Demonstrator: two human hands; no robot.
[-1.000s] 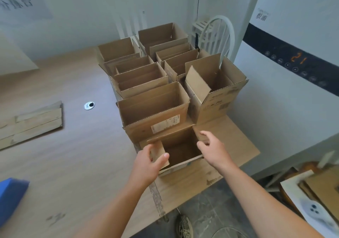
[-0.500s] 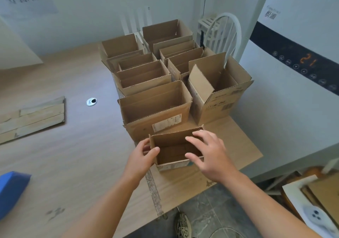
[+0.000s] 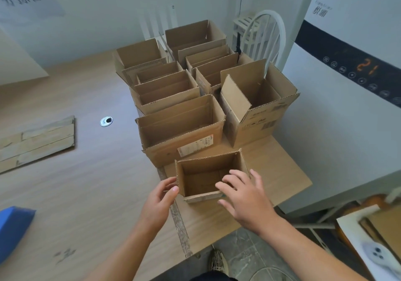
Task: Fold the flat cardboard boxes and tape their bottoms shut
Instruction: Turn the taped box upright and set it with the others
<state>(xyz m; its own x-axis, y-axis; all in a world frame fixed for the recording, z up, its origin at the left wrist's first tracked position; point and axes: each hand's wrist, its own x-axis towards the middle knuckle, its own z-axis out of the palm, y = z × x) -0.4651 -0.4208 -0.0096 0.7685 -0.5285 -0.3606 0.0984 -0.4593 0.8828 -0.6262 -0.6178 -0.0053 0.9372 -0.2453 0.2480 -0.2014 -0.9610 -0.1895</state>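
Small box (image 3: 208, 168) lower ctr. L hand (image 3: 159, 201) fingers loose, touching its left wall; R hand (image 3: 245, 198) splayed, released, over near-right corner.

A paper sheet (image 3: 26, 1) on the wall bears the dark characters 分拣台; the black band (image 3: 347, 59) of the white appliance (image 3: 325, 150) shows an orange 21, and the grey brand characters above it are too blurred to read; a white shipping label (image 3: 195, 145) on the large box (image 3: 165, 155) and a barcode (image 3: 268, 125) on the tall box (image 3: 245, 137) carry print too small to read
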